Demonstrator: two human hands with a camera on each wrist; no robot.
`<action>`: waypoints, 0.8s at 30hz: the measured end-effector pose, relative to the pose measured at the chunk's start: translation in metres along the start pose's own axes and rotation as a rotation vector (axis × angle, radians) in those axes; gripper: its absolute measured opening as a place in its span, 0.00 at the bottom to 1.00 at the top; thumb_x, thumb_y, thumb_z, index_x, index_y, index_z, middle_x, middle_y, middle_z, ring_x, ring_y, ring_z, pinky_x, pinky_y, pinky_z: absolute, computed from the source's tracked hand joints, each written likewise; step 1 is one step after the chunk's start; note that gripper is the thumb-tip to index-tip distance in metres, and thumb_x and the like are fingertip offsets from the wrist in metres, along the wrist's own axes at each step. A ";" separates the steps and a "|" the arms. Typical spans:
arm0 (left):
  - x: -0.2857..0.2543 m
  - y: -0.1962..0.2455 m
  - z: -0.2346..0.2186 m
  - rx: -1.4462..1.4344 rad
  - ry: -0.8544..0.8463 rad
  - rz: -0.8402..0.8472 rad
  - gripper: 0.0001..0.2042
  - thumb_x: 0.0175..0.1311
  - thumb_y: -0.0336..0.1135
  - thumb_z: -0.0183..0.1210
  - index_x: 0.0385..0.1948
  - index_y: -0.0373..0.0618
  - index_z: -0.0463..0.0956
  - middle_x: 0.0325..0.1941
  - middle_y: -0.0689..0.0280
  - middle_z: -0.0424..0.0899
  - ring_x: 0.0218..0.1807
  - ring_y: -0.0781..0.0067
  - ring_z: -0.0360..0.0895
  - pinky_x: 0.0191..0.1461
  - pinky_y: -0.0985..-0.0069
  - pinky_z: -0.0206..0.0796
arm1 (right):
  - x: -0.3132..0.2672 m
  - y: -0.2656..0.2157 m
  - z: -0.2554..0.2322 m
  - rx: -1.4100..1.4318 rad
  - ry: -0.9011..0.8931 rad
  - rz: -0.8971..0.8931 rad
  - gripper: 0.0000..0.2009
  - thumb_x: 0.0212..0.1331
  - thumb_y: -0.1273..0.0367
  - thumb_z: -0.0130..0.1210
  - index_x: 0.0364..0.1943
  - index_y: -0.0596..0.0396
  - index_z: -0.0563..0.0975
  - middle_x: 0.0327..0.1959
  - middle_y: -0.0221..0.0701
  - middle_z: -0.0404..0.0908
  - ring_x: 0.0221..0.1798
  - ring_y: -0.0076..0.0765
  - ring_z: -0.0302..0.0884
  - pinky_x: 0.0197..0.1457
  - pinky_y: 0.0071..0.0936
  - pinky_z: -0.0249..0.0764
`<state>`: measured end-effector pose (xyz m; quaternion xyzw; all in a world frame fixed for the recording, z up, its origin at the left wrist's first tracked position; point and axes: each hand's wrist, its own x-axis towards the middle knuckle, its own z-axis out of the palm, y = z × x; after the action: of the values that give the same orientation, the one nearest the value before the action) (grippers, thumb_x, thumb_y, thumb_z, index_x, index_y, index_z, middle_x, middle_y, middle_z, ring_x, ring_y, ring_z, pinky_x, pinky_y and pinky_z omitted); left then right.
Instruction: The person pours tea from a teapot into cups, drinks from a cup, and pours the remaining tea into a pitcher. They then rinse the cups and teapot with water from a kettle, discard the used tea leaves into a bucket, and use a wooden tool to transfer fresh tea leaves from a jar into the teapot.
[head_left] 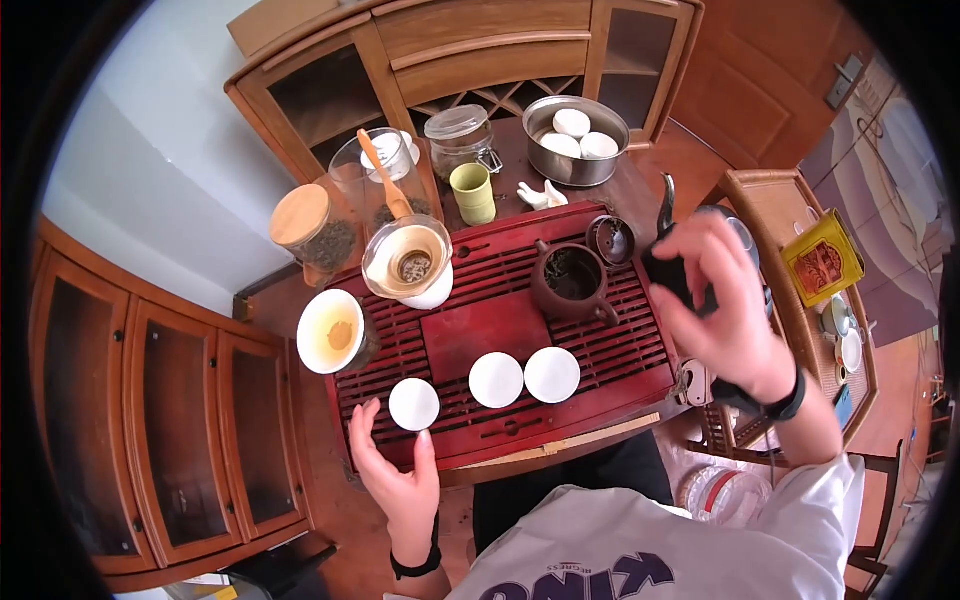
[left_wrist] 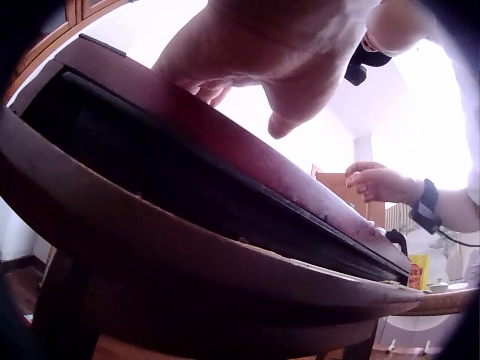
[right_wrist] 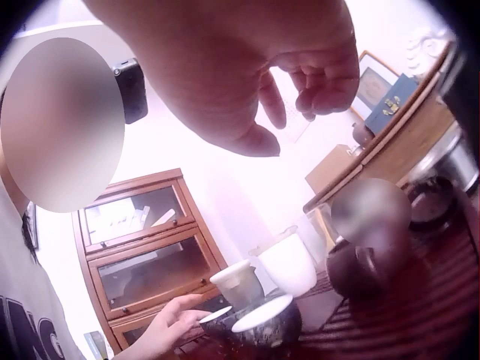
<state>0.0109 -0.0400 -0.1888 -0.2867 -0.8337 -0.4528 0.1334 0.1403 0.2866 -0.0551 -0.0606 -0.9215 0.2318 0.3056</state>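
Observation:
My left hand (head_left: 398, 495) is at the front left of the red slatted tea tray (head_left: 470, 240), thumb and fingers spread beside a small white-rimmed cup (head_left: 414, 404). Two similar cups, a middle one (head_left: 496, 380) and a right one (head_left: 552, 375), stand close together to its right. Over the tray's right edge hangs my right hand (head_left: 725, 310), fingers loosely bent and nothing between them in the right wrist view. Behind it, partly hidden, is a black kettle (head_left: 664, 262) with a curved spout. A brown clay teapot (head_left: 570, 280) stands uncovered with leaves inside, its lid (head_left: 610, 240) beside it.
A strainer (head_left: 410, 262) sits on a white pitcher, near a larger cup of pale tea (head_left: 332, 332). Behind stand a wooden-lidded jar (head_left: 312, 225), a clip-top jar (head_left: 460, 140), a green cup (head_left: 473, 193) and a metal pot (head_left: 577, 150) holding white cups. A yellow packet (head_left: 823, 257) lies on the side table.

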 end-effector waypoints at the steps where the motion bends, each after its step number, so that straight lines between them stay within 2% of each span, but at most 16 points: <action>1: 0.001 -0.004 -0.002 -0.003 -0.004 -0.001 0.36 0.60 0.26 0.65 0.70 0.32 0.56 0.65 0.45 0.72 0.68 0.50 0.70 0.75 0.56 0.56 | 0.018 0.000 -0.004 -0.055 -0.013 -0.079 0.16 0.49 0.77 0.64 0.45 0.56 0.78 0.42 0.32 0.73 0.29 0.28 0.66 0.32 0.23 0.68; 3: 0.002 -0.011 -0.004 -0.025 0.000 -0.039 0.35 0.60 0.24 0.63 0.69 0.31 0.56 0.65 0.45 0.72 0.68 0.51 0.71 0.74 0.57 0.56 | 0.055 -0.003 -0.006 -0.100 -0.029 -0.098 0.15 0.50 0.76 0.63 0.44 0.55 0.77 0.41 0.33 0.74 0.31 0.35 0.70 0.36 0.28 0.71; 5: 0.001 -0.018 -0.001 -0.048 0.026 -0.048 0.32 0.61 0.25 0.60 0.67 0.30 0.59 0.64 0.46 0.74 0.66 0.51 0.72 0.74 0.57 0.58 | 0.098 0.003 0.000 -0.145 -0.029 -0.248 0.13 0.52 0.75 0.61 0.44 0.53 0.77 0.41 0.35 0.77 0.37 0.41 0.76 0.41 0.34 0.74; 7: -0.001 -0.025 0.003 -0.064 0.052 -0.038 0.27 0.67 0.27 0.54 0.68 0.33 0.60 0.62 0.48 0.76 0.67 0.55 0.71 0.75 0.59 0.54 | 0.140 0.013 0.015 -0.260 -0.043 -0.369 0.11 0.57 0.71 0.59 0.45 0.51 0.78 0.42 0.36 0.79 0.45 0.46 0.81 0.47 0.39 0.77; 8: -0.001 -0.025 0.008 0.004 0.099 -0.043 0.24 0.69 0.32 0.53 0.64 0.31 0.64 0.60 0.49 0.78 0.64 0.53 0.74 0.72 0.59 0.58 | 0.160 0.019 0.023 -0.265 -0.053 -0.369 0.11 0.57 0.71 0.59 0.45 0.51 0.78 0.42 0.36 0.79 0.45 0.46 0.81 0.47 0.39 0.77; 9: -0.001 -0.022 0.011 -0.003 0.100 -0.054 0.24 0.69 0.32 0.53 0.64 0.31 0.64 0.60 0.49 0.78 0.64 0.53 0.74 0.72 0.59 0.58 | 0.178 0.025 0.034 -0.346 -0.083 -0.442 0.11 0.57 0.72 0.59 0.45 0.50 0.77 0.43 0.34 0.78 0.44 0.45 0.79 0.45 0.39 0.77; 10: 0.001 -0.018 0.012 0.065 0.113 0.004 0.24 0.70 0.35 0.53 0.63 0.30 0.65 0.59 0.48 0.79 0.63 0.52 0.75 0.71 0.59 0.60 | 0.193 0.030 0.044 -0.425 -0.112 -0.517 0.11 0.57 0.72 0.59 0.45 0.50 0.77 0.44 0.33 0.77 0.42 0.43 0.78 0.43 0.39 0.76; 11: 0.004 -0.016 0.013 0.136 0.132 0.064 0.24 0.71 0.38 0.53 0.62 0.30 0.67 0.59 0.48 0.79 0.62 0.51 0.76 0.70 0.59 0.62 | 0.206 0.031 0.054 -0.425 -0.120 -0.528 0.11 0.57 0.72 0.59 0.45 0.50 0.77 0.44 0.33 0.77 0.42 0.43 0.78 0.43 0.39 0.76; 12: 0.004 -0.017 0.013 0.159 0.144 0.035 0.26 0.71 0.44 0.52 0.61 0.29 0.68 0.58 0.47 0.79 0.61 0.49 0.76 0.68 0.58 0.64 | 0.219 0.030 0.064 -0.496 -0.160 -0.559 0.10 0.58 0.72 0.59 0.44 0.50 0.77 0.44 0.33 0.77 0.45 0.45 0.79 0.45 0.41 0.77; 14: 0.003 -0.019 0.012 0.182 0.151 0.017 0.28 0.69 0.47 0.53 0.61 0.30 0.68 0.58 0.49 0.80 0.60 0.47 0.77 0.66 0.57 0.66 | 0.245 0.035 0.087 -0.574 -0.168 -0.684 0.10 0.59 0.70 0.59 0.44 0.50 0.77 0.42 0.33 0.77 0.47 0.47 0.80 0.47 0.42 0.78; 16: 0.005 -0.016 0.011 0.194 0.128 -0.011 0.32 0.69 0.54 0.53 0.61 0.32 0.68 0.58 0.50 0.80 0.60 0.44 0.77 0.65 0.53 0.67 | 0.272 0.042 0.106 -0.589 -0.207 -0.679 0.09 0.60 0.69 0.59 0.44 0.50 0.77 0.42 0.34 0.77 0.47 0.47 0.80 0.48 0.43 0.78; 17: 0.005 -0.016 0.010 0.194 0.133 -0.017 0.32 0.69 0.54 0.53 0.61 0.32 0.68 0.58 0.50 0.80 0.60 0.44 0.77 0.65 0.53 0.67 | 0.280 0.037 0.114 -0.607 -0.246 -0.660 0.09 0.60 0.69 0.59 0.44 0.50 0.77 0.42 0.34 0.77 0.48 0.47 0.80 0.48 0.43 0.78; 18: 0.005 -0.016 0.009 0.224 0.120 -0.017 0.32 0.69 0.55 0.52 0.61 0.32 0.68 0.58 0.50 0.80 0.60 0.44 0.77 0.66 0.52 0.66 | 0.286 0.032 0.122 -0.590 -0.311 -0.583 0.10 0.62 0.68 0.58 0.47 0.49 0.77 0.44 0.35 0.78 0.49 0.48 0.80 0.50 0.44 0.78; 21: 0.005 -0.014 0.009 0.264 0.096 -0.040 0.33 0.69 0.58 0.51 0.61 0.33 0.68 0.59 0.52 0.81 0.61 0.44 0.77 0.68 0.47 0.63 | 0.303 0.030 0.147 -0.610 -0.423 -0.621 0.13 0.65 0.65 0.54 0.52 0.46 0.79 0.47 0.37 0.81 0.53 0.46 0.81 0.53 0.41 0.79; 22: 0.004 -0.014 0.008 0.267 0.092 -0.041 0.33 0.69 0.58 0.51 0.61 0.33 0.68 0.59 0.52 0.81 0.60 0.44 0.77 0.68 0.46 0.63 | 0.305 0.032 0.159 -0.552 -0.415 -0.644 0.13 0.65 0.65 0.57 0.53 0.45 0.78 0.45 0.37 0.79 0.50 0.49 0.81 0.50 0.44 0.79; 24: 0.004 -0.015 0.007 0.263 0.089 -0.048 0.33 0.69 0.58 0.51 0.61 0.33 0.68 0.58 0.52 0.81 0.60 0.44 0.77 0.69 0.46 0.62 | 0.307 0.028 0.178 -0.544 -0.454 -0.661 0.14 0.66 0.65 0.57 0.54 0.44 0.78 0.46 0.37 0.79 0.50 0.49 0.81 0.51 0.44 0.80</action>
<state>-0.0013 -0.0387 -0.2011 -0.2264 -0.8858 -0.3548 0.1957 -0.2133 0.3202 -0.0293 0.2100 -0.9620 -0.1199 0.1271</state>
